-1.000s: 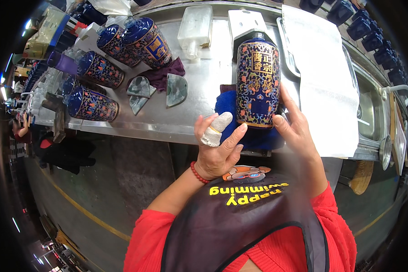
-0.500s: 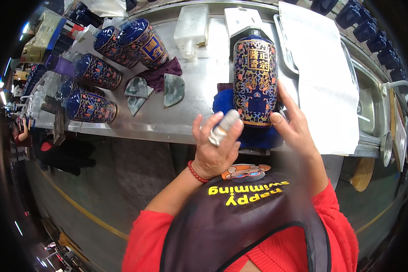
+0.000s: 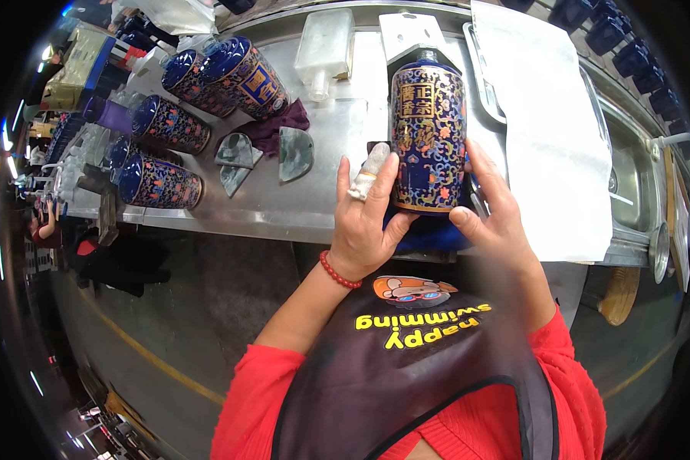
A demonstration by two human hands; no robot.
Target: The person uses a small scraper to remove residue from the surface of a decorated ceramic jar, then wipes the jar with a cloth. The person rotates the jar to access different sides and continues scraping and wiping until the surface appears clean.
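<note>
A dark blue bottle (image 3: 429,146) with gold characters and a colourful floral pattern lies in front of me, its neck pointing away. My left hand (image 3: 364,211) is against its lower left side, the thumb by the base. A whitish wrap (image 3: 369,172) covers one finger of that hand. On the other side my right hand (image 3: 500,211) holds the bottle's lower right, fingers along its side and thumb near the base. Part of a blue cloth (image 3: 429,238) shows beneath the bottle's base; the rest is hidden.
Several similar bottles (image 3: 161,182) stand at the left. Nearby are dark green scraper-like pieces (image 3: 295,153) and a purple cloth (image 3: 290,123). A clear empty bottle (image 3: 323,50) lies farther back. White sheeting (image 3: 548,138) covers the counter at right, beside a metal sink (image 3: 632,176).
My left hand has moved forward from near the base to the bottle's left side. The bottle has turned slightly, its front lettering shifting left. My right hand stays at the right side.
</note>
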